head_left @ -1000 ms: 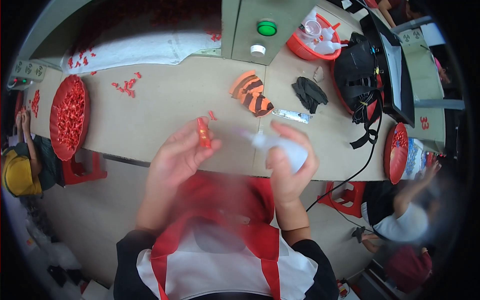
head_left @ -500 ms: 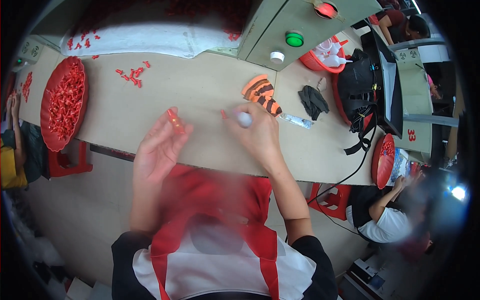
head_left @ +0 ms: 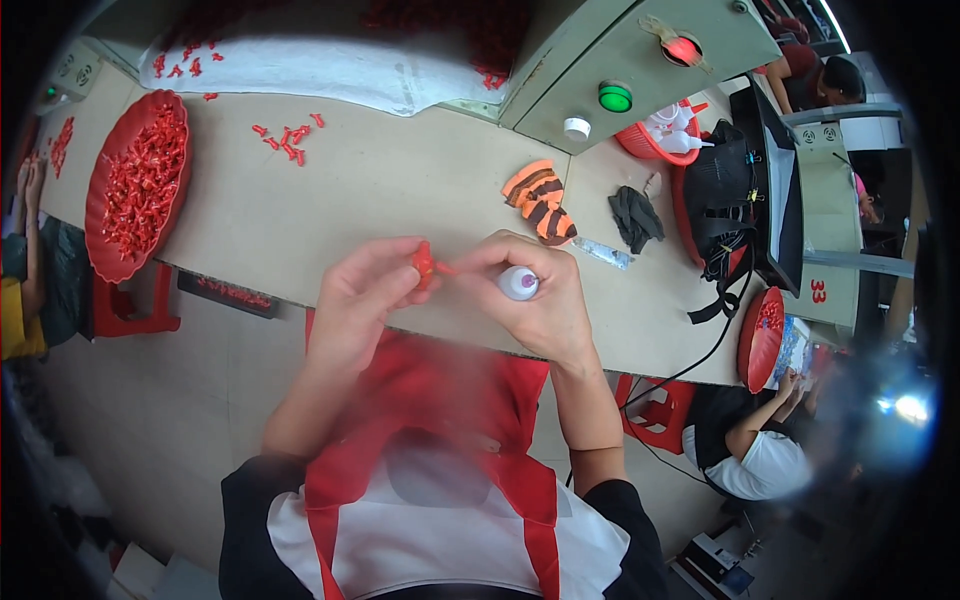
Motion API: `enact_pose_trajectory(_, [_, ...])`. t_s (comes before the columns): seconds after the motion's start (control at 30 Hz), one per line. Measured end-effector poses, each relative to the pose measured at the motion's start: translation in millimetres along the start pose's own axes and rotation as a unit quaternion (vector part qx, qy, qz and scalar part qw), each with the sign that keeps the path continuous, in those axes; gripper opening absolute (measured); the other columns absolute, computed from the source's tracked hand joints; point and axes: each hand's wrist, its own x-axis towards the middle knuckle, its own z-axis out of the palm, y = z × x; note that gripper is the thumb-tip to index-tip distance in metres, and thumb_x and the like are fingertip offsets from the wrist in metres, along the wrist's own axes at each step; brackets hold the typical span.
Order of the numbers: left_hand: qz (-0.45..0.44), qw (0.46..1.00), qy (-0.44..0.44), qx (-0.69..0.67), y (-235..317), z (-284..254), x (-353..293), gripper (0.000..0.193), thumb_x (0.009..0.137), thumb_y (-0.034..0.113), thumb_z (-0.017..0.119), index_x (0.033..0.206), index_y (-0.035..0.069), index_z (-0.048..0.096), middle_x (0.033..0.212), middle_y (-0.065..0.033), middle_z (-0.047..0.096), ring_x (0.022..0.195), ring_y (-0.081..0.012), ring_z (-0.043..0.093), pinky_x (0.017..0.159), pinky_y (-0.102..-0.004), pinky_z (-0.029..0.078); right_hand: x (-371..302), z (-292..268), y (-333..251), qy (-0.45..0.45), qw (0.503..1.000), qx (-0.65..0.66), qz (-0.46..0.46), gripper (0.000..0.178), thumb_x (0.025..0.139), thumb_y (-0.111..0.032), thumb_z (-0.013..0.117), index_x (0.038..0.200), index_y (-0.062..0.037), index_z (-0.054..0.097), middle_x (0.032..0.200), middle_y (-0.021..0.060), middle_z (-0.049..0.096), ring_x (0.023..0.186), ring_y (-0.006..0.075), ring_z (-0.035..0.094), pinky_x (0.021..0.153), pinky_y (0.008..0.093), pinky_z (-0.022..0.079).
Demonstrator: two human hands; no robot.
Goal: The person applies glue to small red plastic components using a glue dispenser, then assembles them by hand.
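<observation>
Over the front of the table, my left hand [head_left: 355,300] pinches a small glossy red piece with a golden patch [head_left: 424,266] between thumb and fingers. My right hand [head_left: 555,300] has a small white squeeze bottle [head_left: 517,283] tucked in its curled fingers. Its thumb and forefinger reach toward the left hand and grip a thin red part [head_left: 444,268]. This part's tip meets or nearly meets the red piece; I cannot tell which. Farther back on the table lie several loose red parts [head_left: 290,142].
A red scalloped tray [head_left: 100,225] heaped with red parts stands at left. To the right lie a striped orange-brown cloth [head_left: 540,200], a metal blade [head_left: 602,252], a dark rag [head_left: 636,213] and a red basket of bottles [head_left: 640,140]. A green-grey machine [head_left: 560,70] borders the back.
My left hand has moved right and up, bringing the red piece to the thin red part. My right hand has shifted slightly right and down, still holding the bottle. The view has shifted slightly.
</observation>
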Motion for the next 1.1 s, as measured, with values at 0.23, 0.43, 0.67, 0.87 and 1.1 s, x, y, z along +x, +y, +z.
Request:
enact_pose_trajectory(0.23, [0.043, 0.995, -0.003, 0.092, -1, 8, -4, 0.023, 0.085, 0.002, 0.055, 0.108, -0.003, 0.055, 0.096, -0.0112, 0.062, 0.085, -0.0177, 0.062, 0.073, -0.0267, 0.051, -4, -2, 1, -0.009, 0.998, -0.052, -0.040, 0.015, 0.070, 0.005, 0.061, 0.083, -0.0013, 0.066, 0.075, 0.0046, 0.061, 0.069, 0.0109, 0.057, 0.062, 0.0229, 0.043])
enact_pose_trajectory(0.43, [0.075, 0.986, -0.002, 0.146, 8, 3, -6, 0.023, 0.084, 0.000, 0.055, 0.107, -0.004, 0.056, 0.099, -0.0117, 0.062, 0.087, -0.0160, 0.061, 0.074, -0.0267, 0.051, -1, 7, -2, 0.035, 0.977, -0.166, -0.131, 0.012, 0.069, 0.003, 0.063, 0.080, -0.0029, 0.064, 0.074, 0.0067, 0.062, 0.066, 0.0159, 0.060, 0.062, 0.0262, 0.046])
enact_pose_trajectory(0.67, [0.009, 0.969, 0.034, 0.246, -7, 39, 4, 0.022, 0.084, 0.007, 0.059, 0.103, -0.005, 0.058, 0.095, -0.0103, 0.062, 0.086, -0.0170, 0.060, 0.075, -0.0270, 0.049, -17, -28, 25, 0.073, 0.981, -0.046, -0.171, 0.010, 0.069, -0.006, 0.068, 0.078, -0.0047, 0.063, 0.079, 0.0079, 0.060, 0.077, 0.0216, 0.059, 0.070, 0.0318, 0.046])
enact_pose_trajectory(0.87, [0.010, 0.975, -0.027, 0.220, -4, 19, -3, 0.027, 0.085, 0.002, 0.057, 0.111, -0.002, 0.055, 0.101, -0.0082, 0.059, 0.093, -0.0162, 0.055, 0.079, -0.0249, 0.046, 0, -7, 58, 0.084, 0.981, 0.018, -0.172, 0.014, 0.064, -0.006, 0.070, 0.069, -0.0005, 0.059, 0.064, 0.0065, 0.058, 0.059, 0.0142, 0.057, 0.054, 0.0273, 0.045])
enact_pose_trajectory(1.1, [-0.021, 0.959, -0.089, 0.269, -1, 42, 11, 0.030, 0.084, 0.003, 0.059, 0.112, -0.004, 0.054, 0.101, -0.0097, 0.060, 0.089, -0.0156, 0.057, 0.078, -0.0257, 0.047, -20, -47, 45, -0.014, 0.986, 0.168, -0.010, 0.015, 0.064, -0.005, 0.072, 0.069, 0.0002, 0.059, 0.061, 0.0039, 0.056, 0.051, 0.0104, 0.052, 0.044, 0.0241, 0.039])
